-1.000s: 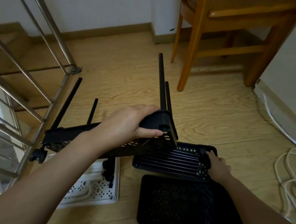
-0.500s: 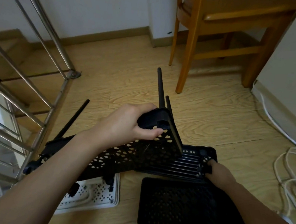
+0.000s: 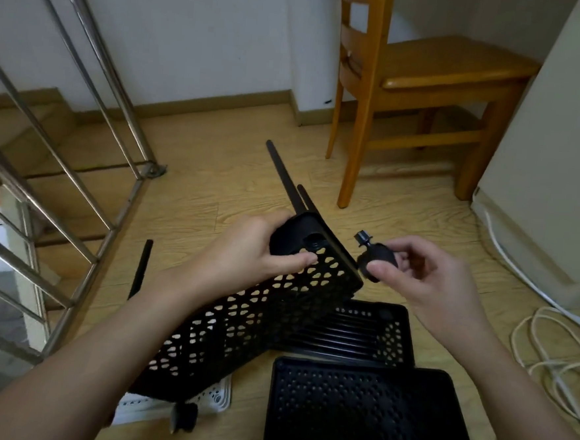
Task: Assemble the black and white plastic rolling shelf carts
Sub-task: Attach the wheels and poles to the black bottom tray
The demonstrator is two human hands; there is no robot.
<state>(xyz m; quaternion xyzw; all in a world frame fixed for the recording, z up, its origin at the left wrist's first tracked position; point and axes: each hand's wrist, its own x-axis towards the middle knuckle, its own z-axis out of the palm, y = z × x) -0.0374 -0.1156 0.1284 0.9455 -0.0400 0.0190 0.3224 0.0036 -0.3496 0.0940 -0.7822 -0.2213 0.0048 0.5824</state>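
Head view: the left hand (image 3: 255,251) grips the raised corner of the black perforated plastic shelf basket (image 3: 240,326), thumb along its side wall and fingers curled over the rounded corner block. The basket is tilted, with its lower end down over a white perforated plastic tray (image 3: 214,398) on the wooden plank floor (image 3: 198,186). Two thin black poles (image 3: 284,178) run from the held corner towards the orange-brown wooden chair (image 3: 412,73), ending short of its front leg.

The right hand (image 3: 425,277) pinches a small black caster wheel (image 3: 377,258) between thumb and fingers, just beside the basket's corner edge but apart from it, with its stem pointing up and to the left.

Below the hands a black slatted plastic shelf (image 3: 359,331) and a black flat perforated panel (image 3: 364,410) lie edge to edge on the floor. A steel stair railing (image 3: 64,135) closes the left side. Coiled white cable (image 3: 546,358) lies at the right, by the wall. Bare floor lies open between the railing and the chair.
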